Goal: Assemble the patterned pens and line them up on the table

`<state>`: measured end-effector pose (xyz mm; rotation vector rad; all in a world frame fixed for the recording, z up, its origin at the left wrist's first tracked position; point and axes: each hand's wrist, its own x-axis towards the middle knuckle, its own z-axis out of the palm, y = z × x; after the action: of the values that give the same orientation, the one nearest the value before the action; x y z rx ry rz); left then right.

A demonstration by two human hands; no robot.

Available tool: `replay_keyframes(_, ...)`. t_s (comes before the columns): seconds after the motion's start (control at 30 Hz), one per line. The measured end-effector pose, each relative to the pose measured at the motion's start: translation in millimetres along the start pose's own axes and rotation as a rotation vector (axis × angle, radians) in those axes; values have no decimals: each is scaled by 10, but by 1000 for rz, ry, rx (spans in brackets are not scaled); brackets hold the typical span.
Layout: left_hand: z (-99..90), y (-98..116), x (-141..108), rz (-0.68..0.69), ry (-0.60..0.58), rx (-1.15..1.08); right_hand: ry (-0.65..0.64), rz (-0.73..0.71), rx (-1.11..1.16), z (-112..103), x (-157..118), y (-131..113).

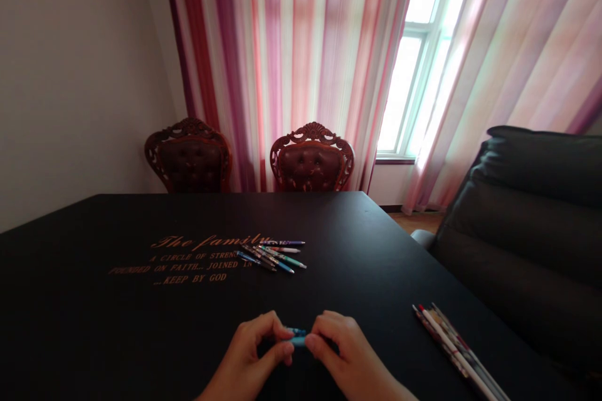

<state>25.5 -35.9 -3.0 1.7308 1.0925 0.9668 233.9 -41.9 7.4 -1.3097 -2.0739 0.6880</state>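
Near the front edge of the black table (348, 225), my left hand (261, 344) and my right hand (336, 341) meet around a blue pen (298, 341). Each hand pinches one side of it between thumb and fingers, and a short light-blue stretch shows in the gap. A darker blue piece (296, 331) lies just above, also between the fingertips; whether it is part of the same pen I cannot tell. Beyond my hands, a loose pile of several pens (273, 255) rests on the table.
At the table's right side lie several long pens or sticks (454, 344), side by side. Gold lettering (188, 260) is printed on the tabletop. Two carved chairs (190, 163) (311, 163) stand behind the table, and a black recliner (531, 232) is at the right.
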Motion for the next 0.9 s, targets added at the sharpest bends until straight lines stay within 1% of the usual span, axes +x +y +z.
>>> replay_keyframes(0.27, -5, 110, 40, 15, -12, 2, 44, -97, -12, -65, 33, -25)
replay_keyframes(0.37, -60, 99, 70, 7, -3, -3, 57, -114, -16, -115, 38, -5)
replay_keyframes(0.43, -152, 59, 109, -12, 18, -32, 114, -81, -6, -211, 53, 81)
replay_keyframes(0.5, -263, 10, 157, -35, 91, -69, 221, -14, 26, -352, 80, 229)
replay_keyframes(0.57, -345, -29, 194, -26, 161, -41, 319, 29, 36, -489, 114, 403)
replay_keyframes(0.6, -363, -41, 202, -18, 165, 5, 337, 38, 18, -538, 131, 480)
replay_keyframes(0.63, -362, -46, 202, -6, 152, 67, 330, 40, 1, -566, 144, 540)
replay_keyframes(0.7, -318, -36, 183, 45, 73, 194, 274, 29, -35, -559, 158, 598)
replay_keyframes(0.83, -206, 33, 117, 220, -109, 367, 146, 0, -124, -407, 135, 514)
replay_keyframes(0.9, -190, 60, 92, 243, -152, 440, 107, 4, -167, -346, 117, 459)
